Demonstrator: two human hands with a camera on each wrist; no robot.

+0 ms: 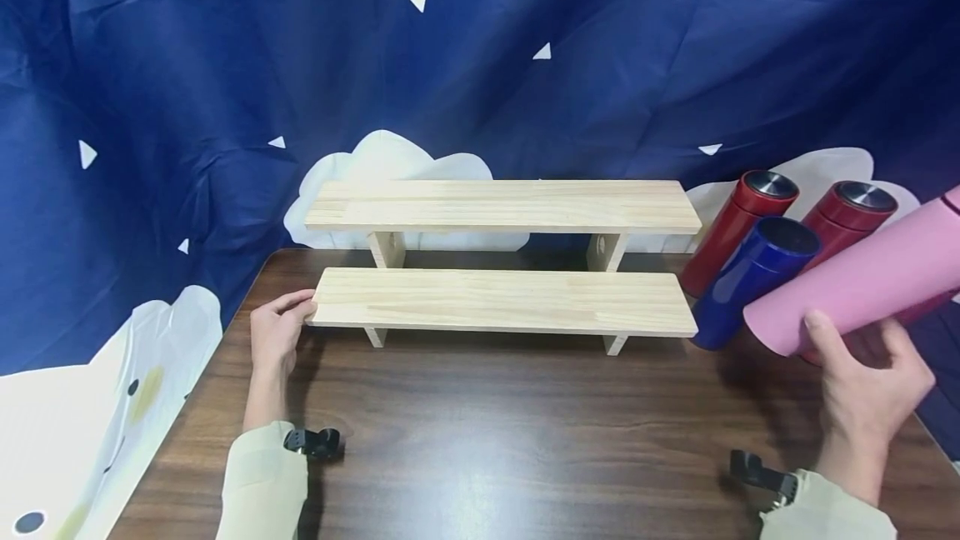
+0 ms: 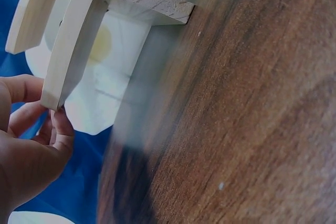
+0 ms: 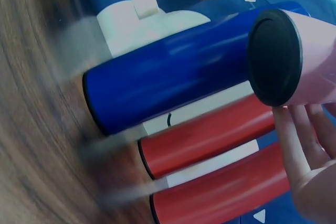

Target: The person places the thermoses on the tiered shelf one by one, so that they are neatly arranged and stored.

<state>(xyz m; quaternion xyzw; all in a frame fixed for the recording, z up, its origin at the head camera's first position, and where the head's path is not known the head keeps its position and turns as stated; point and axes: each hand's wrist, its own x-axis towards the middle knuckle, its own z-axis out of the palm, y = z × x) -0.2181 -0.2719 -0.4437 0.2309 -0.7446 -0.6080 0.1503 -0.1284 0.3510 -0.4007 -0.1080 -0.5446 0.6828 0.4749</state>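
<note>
With fingers and thumb around its side, my right hand (image 1: pixel 873 386) holds a pink thermos bottle (image 1: pixel 862 273) tilted, its base toward the shelf; in the right wrist view the dark base (image 3: pixel 275 59) faces the camera. My left hand (image 1: pixel 277 336) pinches the left end of the lower board of a two-tier wooden shelf (image 1: pixel 502 302), seen closely in the left wrist view (image 2: pixel 73 40). Just behind the pink bottle stand a blue bottle (image 1: pixel 750 286) and two red bottles (image 1: pixel 738 232), all upright; the pink bottle partly covers them.
The upper tier (image 1: pixel 502 207) of the shelf stands at the back of the brown wooden table (image 1: pixel 480 423). Behind it hangs a dark blue curtain (image 1: pixel 480 65) with white shapes. Black straps with camera mounts (image 1: pixel 315 442) sit on both wrists.
</note>
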